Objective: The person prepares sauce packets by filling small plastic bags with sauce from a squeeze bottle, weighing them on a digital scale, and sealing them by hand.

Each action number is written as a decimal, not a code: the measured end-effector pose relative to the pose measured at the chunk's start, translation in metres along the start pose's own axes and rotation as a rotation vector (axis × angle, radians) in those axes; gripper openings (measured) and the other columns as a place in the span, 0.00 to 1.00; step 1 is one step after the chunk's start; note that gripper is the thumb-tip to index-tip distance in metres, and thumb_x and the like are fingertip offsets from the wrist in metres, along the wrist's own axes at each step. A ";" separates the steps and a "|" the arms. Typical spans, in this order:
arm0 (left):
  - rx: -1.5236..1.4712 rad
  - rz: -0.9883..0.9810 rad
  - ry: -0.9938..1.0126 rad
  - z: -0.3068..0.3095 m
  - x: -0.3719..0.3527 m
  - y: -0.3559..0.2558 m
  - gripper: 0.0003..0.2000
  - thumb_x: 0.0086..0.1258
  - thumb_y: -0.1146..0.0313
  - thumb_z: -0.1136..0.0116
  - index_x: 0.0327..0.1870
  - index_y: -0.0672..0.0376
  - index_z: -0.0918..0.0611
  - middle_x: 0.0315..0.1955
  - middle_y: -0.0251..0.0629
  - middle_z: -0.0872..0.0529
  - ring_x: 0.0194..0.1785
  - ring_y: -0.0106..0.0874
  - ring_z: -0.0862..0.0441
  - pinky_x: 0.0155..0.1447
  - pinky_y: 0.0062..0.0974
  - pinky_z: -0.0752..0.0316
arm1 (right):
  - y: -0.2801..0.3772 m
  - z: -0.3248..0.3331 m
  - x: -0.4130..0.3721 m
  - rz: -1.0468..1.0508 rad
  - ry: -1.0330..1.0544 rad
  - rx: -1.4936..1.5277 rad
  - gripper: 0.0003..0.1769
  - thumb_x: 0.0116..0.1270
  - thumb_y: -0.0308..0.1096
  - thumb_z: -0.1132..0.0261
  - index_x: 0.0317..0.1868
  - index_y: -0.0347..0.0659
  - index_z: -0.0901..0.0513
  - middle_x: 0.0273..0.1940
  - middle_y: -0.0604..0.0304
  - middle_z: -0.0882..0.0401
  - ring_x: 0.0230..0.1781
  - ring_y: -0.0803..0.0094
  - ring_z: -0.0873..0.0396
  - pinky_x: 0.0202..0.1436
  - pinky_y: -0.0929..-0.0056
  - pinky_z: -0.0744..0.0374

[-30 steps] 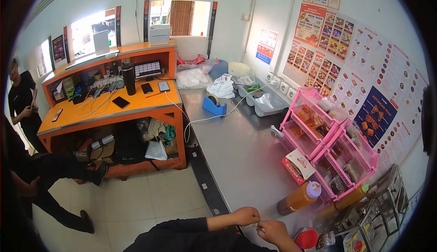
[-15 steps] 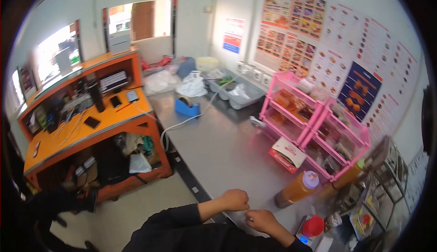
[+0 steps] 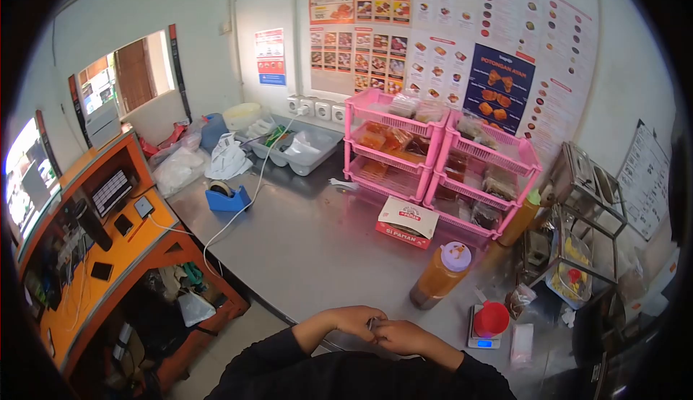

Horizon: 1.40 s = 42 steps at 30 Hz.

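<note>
My left hand (image 3: 356, 321) and my right hand (image 3: 406, 337) meet at the near edge of the steel table (image 3: 317, 255). The fingers of both are curled in and touch each other. A small greyish bit shows between them, too small to name. To the right of my hands stands a bottle (image 3: 442, 277) of orange-brown sauce with a pale purple lid. Past it, a red cup (image 3: 491, 320) rests on a small digital scale (image 3: 484, 342). A red-and-white food box (image 3: 406, 222) sits behind the bottle.
Pink tiered racks (image 3: 390, 162) with bagged goods stand against the wall. A blue tape dispenser (image 3: 227, 198), a white cable and a grey tray (image 3: 307, 154) lie to the left. An orange desk (image 3: 141, 234) adjoins on the left; a glass-sided case (image 3: 577, 255) stands right.
My view has swung to the right, so the racks and scale sit further left in the picture. My hands, slightly apart before, now touch.
</note>
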<state>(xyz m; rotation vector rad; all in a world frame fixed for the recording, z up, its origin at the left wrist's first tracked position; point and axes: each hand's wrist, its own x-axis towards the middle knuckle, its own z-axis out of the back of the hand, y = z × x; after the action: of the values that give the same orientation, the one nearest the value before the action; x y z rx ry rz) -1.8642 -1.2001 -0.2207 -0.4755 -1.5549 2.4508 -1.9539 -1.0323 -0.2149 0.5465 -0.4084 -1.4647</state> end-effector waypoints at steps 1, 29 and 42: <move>-0.022 -0.003 -0.009 0.001 0.002 0.000 0.26 0.46 0.61 0.35 0.47 0.63 0.26 0.35 0.40 0.20 0.39 0.29 0.24 0.46 0.24 0.31 | -0.002 0.000 -0.002 -0.001 -0.042 0.008 0.14 0.57 0.35 0.45 0.45 0.47 0.23 0.42 0.55 0.24 0.38 0.53 0.24 0.42 0.60 0.25; -0.015 -0.030 -0.395 -0.023 0.002 0.002 0.30 0.46 0.67 0.38 0.53 0.63 0.33 0.40 0.43 0.25 0.43 0.35 0.26 0.47 0.30 0.31 | 0.003 0.033 -0.005 -0.139 -0.213 0.385 0.09 0.56 0.32 0.40 0.39 0.42 0.21 0.23 0.62 0.25 0.20 0.79 0.28 0.24 0.77 0.29; -0.640 -0.007 0.223 -0.021 0.012 0.027 0.25 0.53 0.72 0.44 0.55 0.66 0.33 0.42 0.34 0.27 0.47 0.24 0.30 0.51 0.23 0.34 | 0.021 0.021 -0.011 -0.075 -0.092 -0.094 0.07 0.55 0.32 0.41 0.35 0.45 0.23 0.28 0.57 0.21 0.28 0.58 0.22 0.31 0.64 0.24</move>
<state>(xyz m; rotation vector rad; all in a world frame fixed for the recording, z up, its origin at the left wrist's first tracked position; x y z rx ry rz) -1.8672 -1.1906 -0.2555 -0.8017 -2.1995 1.7662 -1.9501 -1.0227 -0.1847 0.4239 -0.3924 -1.5772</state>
